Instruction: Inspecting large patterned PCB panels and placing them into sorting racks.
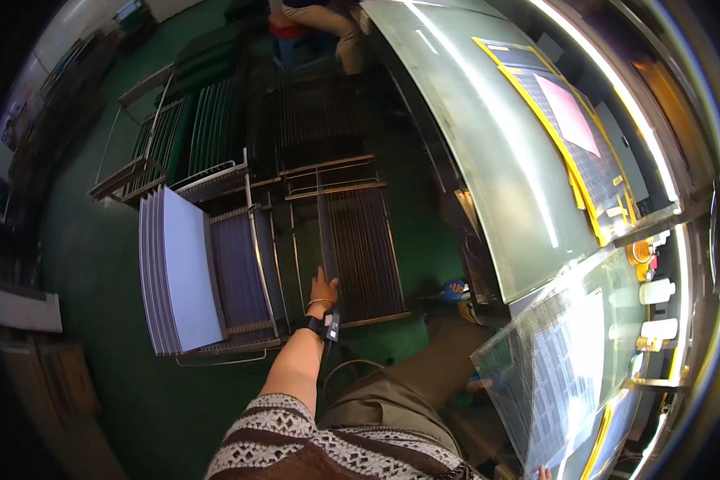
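Observation:
My left hand (322, 290) reaches forward at the near end of a slotted rack. Its fingers and thumb close round the edge of a thin dark panel (325, 224), seen nearly edge-on. More upright panels (366, 252) fill the rack to its right. Only fingertips of my right hand (544, 473) show, at the lower edge of a clear printed sheet (536, 376). They grip this sheet, which is tilted over the lit glass table (488, 160); the rest of that hand is out of frame.
Large pale-blue boards (188, 268) stand in a rack at left. Further racks (216, 120) hold green panels. Yellow-taped film (552, 120) lies on the table, with white bottles (658, 292) along its far side. A seated person's leg (328, 24) is at the back.

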Motion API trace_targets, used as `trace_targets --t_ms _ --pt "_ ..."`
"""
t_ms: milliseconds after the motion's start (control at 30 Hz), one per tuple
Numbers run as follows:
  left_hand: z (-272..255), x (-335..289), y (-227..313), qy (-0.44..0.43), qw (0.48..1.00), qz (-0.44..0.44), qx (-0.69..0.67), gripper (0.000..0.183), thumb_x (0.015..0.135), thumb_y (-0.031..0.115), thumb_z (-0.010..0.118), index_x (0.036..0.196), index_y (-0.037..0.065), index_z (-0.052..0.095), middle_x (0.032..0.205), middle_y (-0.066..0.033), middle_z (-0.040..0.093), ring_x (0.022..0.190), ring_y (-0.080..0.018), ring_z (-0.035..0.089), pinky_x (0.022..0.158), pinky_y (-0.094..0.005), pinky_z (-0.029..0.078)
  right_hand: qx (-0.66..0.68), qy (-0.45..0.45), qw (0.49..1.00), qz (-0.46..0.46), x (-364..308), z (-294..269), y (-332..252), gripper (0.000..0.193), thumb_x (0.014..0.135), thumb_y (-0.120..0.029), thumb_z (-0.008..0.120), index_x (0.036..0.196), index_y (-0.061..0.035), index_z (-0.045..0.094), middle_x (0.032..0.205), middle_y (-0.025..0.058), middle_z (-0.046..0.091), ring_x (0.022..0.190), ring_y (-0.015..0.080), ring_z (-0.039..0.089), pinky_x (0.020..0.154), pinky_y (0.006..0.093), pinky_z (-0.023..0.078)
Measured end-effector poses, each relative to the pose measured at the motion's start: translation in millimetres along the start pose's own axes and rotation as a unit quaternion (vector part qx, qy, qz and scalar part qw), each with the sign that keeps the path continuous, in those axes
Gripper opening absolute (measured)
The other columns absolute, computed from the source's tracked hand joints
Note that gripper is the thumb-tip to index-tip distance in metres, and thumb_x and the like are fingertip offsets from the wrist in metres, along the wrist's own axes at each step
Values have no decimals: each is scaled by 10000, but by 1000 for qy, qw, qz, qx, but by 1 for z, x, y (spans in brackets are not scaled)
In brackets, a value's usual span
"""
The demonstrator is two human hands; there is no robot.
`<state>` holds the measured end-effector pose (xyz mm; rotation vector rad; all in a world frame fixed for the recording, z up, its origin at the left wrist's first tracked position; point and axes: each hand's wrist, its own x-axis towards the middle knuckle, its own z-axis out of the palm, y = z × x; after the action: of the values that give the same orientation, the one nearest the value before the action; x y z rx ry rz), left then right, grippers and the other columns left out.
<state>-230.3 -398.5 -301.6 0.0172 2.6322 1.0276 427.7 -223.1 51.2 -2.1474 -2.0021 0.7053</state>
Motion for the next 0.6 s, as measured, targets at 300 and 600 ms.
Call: trace_targets --t_ms 300,600 --pt "-64 -165 233 -483 848 58 -209 530 887 476 482 1164 25 502 933 -73 624 753 -166 638 572 -261 489 279 166 931 168 6 25 51 263 799 -112 559 1035 4 572 764 65 584 504 106 495 427 211 387" --pt "-63 -264 322 -417 795 378 -225 54 879 35 512 882 19 564 681 -62 597 470 -54 490 365 -189 348 424 218 876 74 -25 -18 -19 60 842 -46 537 794 -14 558 635 23 530 532 87 493 457 217 387"
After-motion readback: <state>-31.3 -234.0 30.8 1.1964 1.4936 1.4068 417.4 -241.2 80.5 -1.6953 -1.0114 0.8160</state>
